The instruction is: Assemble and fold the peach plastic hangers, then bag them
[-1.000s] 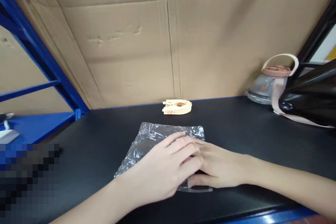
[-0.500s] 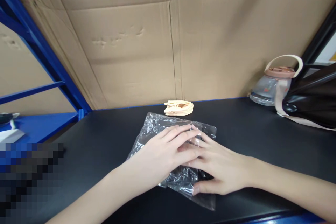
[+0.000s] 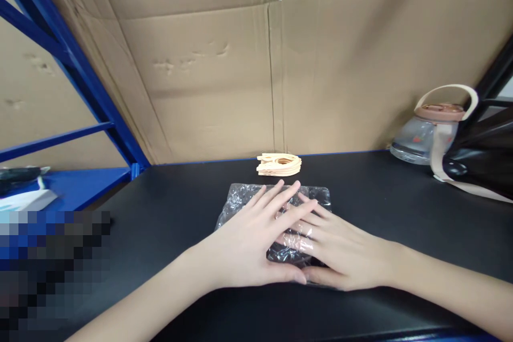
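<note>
A clear plastic bag (image 3: 316, 195) lies crumpled on the black tabletop (image 3: 168, 208). My left hand (image 3: 252, 240) rests flat on top of the bag with its fingers stretched out and slightly spread. My right hand (image 3: 340, 251) lies flat beside it, its fingers reaching under the film of the bag, which covers part of them. The two hands overlap near the bag's middle. Just beyond the bag sits a small stack of pale wooden ring-shaped pieces (image 3: 279, 164).
A cardboard wall (image 3: 280, 64) closes off the back of the table. At the right stand a clear water jug with a pink lid and strap (image 3: 430, 131) and a black bag (image 3: 481, 163). Blue shelf framing (image 3: 72, 75) rises at the left.
Both hands have slid forward over the bag, and their fingers have spread out flat. The bag has shifted away from me and bunched shorter under them.
</note>
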### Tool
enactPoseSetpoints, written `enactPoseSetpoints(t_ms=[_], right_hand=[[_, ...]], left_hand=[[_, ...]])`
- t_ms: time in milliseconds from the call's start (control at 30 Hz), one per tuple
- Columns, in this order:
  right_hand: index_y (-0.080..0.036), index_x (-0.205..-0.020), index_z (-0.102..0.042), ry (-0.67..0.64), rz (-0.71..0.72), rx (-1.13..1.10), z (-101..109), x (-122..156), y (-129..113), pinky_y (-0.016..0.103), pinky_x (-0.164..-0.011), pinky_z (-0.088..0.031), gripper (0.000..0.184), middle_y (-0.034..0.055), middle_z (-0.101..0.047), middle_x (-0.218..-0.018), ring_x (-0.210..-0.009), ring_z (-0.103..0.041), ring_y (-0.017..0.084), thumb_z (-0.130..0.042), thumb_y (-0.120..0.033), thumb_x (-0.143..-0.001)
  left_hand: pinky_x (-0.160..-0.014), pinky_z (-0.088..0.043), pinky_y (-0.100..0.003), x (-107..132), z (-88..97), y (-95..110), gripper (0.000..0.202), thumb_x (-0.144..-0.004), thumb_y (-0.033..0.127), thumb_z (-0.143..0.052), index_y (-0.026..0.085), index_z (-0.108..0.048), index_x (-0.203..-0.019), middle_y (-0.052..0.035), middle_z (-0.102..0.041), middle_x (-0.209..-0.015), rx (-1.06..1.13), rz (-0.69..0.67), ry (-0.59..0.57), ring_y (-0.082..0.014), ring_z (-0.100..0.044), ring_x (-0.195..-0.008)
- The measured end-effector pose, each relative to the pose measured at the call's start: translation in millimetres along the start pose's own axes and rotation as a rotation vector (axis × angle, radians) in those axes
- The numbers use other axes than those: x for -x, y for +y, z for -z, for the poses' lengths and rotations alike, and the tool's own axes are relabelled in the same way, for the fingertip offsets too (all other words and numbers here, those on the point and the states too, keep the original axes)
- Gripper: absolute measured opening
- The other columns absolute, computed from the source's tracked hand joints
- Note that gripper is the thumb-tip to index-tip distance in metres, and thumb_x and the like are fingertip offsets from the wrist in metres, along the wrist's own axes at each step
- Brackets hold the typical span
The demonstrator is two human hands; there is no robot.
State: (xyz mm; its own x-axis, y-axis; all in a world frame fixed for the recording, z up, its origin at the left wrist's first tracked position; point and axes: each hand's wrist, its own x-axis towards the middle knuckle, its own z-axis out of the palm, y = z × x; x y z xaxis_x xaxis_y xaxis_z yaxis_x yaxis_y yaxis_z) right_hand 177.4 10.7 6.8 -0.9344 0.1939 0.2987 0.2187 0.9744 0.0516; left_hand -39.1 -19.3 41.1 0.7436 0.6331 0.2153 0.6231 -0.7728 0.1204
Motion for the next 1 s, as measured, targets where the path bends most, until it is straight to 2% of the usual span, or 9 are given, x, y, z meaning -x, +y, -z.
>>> enactPoseSetpoints(t_ms=[100,200,367,500,633,733,867,1000], right_hand=[[-0.022,-0.149,-0.022,-0.020,-0.015,0.009,2,-1,-1,0.051,-0.117,-0.004,0.058,0.0080,-0.031,-0.152,-0.145,-0.007,0.023,-0.041,-0.040,-0.097],[-0.024,-0.149,-0.023,-0.011,-0.022,0.009,4,-3,-2,0.049,-0.118,-0.009,0.057,0.0059,-0.035,-0.151,-0.145,-0.012,0.022,-0.041,-0.037,-0.097],[-0.024,-0.138,-0.045,0.065,-0.097,0.031,2,-1,0,0.046,-0.116,-0.020,0.043,0.0048,-0.048,-0.141,-0.140,-0.027,0.024,-0.045,-0.031,-0.096],[-0.021,-0.118,-0.060,0.260,-0.153,0.019,2,5,10,0.043,-0.114,-0.025,0.027,0.0020,-0.068,-0.113,-0.119,-0.053,0.018,-0.047,-0.025,-0.095],[-0.022,-0.106,-0.063,0.375,-0.340,0.019,14,9,43,0.044,-0.101,-0.039,0.021,0.0042,-0.070,-0.100,-0.097,-0.062,0.019,-0.045,-0.025,-0.094],[-0.022,-0.109,-0.062,0.315,-0.472,-0.023,19,2,82,0.045,-0.093,-0.044,0.025,0.0069,-0.066,-0.107,-0.102,-0.059,0.023,-0.045,-0.033,-0.094],[-0.021,-0.116,-0.060,0.224,-0.464,-0.142,12,-22,134,0.047,-0.101,-0.039,0.037,0.0096,-0.060,-0.121,-0.116,-0.053,0.026,-0.050,-0.046,-0.090],[-0.019,-0.134,-0.047,0.115,-0.541,-0.276,-1,-50,159,0.055,-0.106,-0.031,0.072,0.0144,-0.048,-0.138,-0.129,-0.041,0.035,-0.065,-0.057,-0.075]], left_hand=[[-0.115,-0.024,-0.049,1,-1.2,-1,0.094,-0.077,0.064,-0.060,0.025,-0.015,-0.150,-0.0085,-0.016,-0.158,0.021,0.032,0.015,-0.0293,-0.017,-0.143],[-0.114,-0.027,-0.047,3,-0.2,-3,0.093,-0.076,0.063,-0.061,0.026,-0.018,-0.149,-0.0080,-0.022,-0.156,0.022,0.061,0.015,-0.0281,-0.023,-0.142],[-0.110,-0.034,-0.047,3,2.5,-10,0.090,-0.074,0.058,-0.067,0.028,-0.022,-0.147,-0.0078,-0.036,-0.149,0.047,0.104,0.053,-0.0296,-0.035,-0.135],[-0.107,-0.036,-0.047,2,3.5,-17,0.083,-0.076,0.056,-0.067,0.027,-0.028,-0.144,-0.0085,-0.042,-0.144,0.028,0.140,0.073,-0.0290,-0.041,-0.129],[-0.103,-0.039,-0.048,0,7.4,-22,0.077,-0.079,0.053,-0.064,0.027,-0.030,-0.142,-0.0088,-0.044,-0.141,0.023,0.180,0.048,-0.0294,-0.045,-0.125],[-0.102,-0.039,-0.051,-1,13.6,-26,0.075,-0.080,0.053,-0.062,0.027,-0.030,-0.142,-0.0091,-0.042,-0.142,-0.008,0.225,0.019,-0.0318,-0.043,-0.127],[-0.104,-0.037,-0.051,1,19.3,-29,0.072,-0.081,0.052,-0.060,0.027,-0.030,-0.142,-0.0090,-0.039,-0.145,-0.039,0.244,0.031,-0.0321,-0.040,-0.129],[-0.103,-0.039,-0.050,5,17.6,-30,0.074,-0.081,0.050,-0.061,0.026,-0.027,-0.143,-0.0089,-0.039,-0.144,-0.004,0.223,0.042,-0.0303,-0.043,-0.126]])
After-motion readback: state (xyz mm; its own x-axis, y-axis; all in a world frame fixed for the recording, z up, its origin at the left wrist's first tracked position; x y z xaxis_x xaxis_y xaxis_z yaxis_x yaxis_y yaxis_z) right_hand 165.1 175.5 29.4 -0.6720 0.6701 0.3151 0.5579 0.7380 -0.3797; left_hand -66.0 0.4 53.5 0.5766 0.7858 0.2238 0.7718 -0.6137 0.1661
